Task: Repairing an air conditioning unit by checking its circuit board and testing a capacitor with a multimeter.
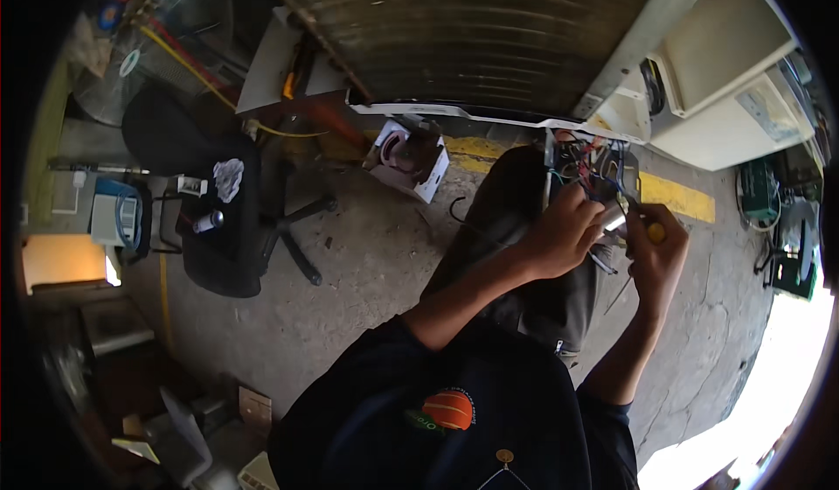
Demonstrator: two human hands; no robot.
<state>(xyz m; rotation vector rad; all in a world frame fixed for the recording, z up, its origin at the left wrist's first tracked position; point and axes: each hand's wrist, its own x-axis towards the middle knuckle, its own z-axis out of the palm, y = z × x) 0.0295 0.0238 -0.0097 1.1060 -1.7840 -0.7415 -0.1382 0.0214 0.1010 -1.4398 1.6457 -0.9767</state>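
Wiring (587, 160), right of centre, over concrete floor (367, 315), looks tangled, multicoloured; left hand (564, 235) curled, hold unclear; right hand (657, 258) grips yellow-handled tool (655, 232).

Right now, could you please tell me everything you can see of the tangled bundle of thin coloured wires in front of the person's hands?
The tangled bundle of thin coloured wires shows red, blue, black and greenish strands that look plastic-coated. They cross loosely inside an open, grey-edged boxy housing, just below a large brown ribbed panel in the picture. The person's bare left hand is at their near edge, the bare right hand close beside it; which strands they touch is too small to tell.
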